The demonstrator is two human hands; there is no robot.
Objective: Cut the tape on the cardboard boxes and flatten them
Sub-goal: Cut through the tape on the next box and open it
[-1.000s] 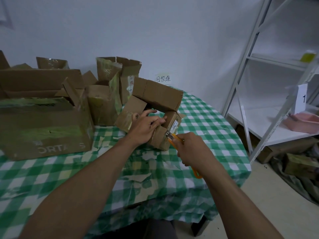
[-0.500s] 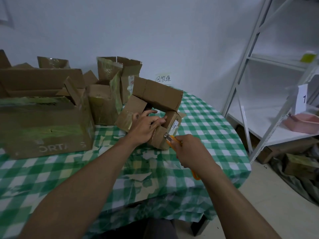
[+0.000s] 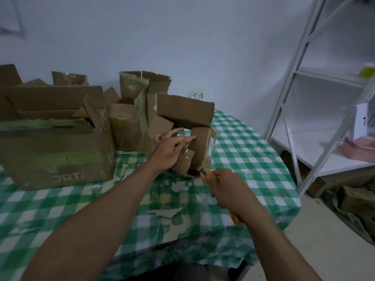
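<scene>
Resting a little above the middle of the frame, a small cardboard box (image 3: 202,146) is seen on the checked tablecloth (image 3: 253,159), its taped flap turned toward the camera. The left hand (image 3: 169,152) is laid on the box's left side, with the fingers (image 3: 186,139) stretched fairly straight across the cardboard and pressed on it rather than wrapped around it. Just below and right of the box, the right hand (image 3: 229,192) is closed in a firm grip around an orange utility knife (image 3: 210,174). The blade end is set against the lower corner of the box, and the handle's tail is seen below the wrist. Whether the blade has entered the tape cannot be told.

A brown box (image 3: 184,111) is leaned on top of the small one from behind. At the left of the frame a large open box (image 3: 56,157) with printed lettering is placed, and further opened boxes (image 3: 129,126) are crowded behind it toward the wall. A handwritten note (image 3: 195,96) is stuck on the wall above the pile. At the right edge a white metal shelf (image 3: 288,102) is seen, with a pink tray (image 3: 361,149) on one level.
</scene>
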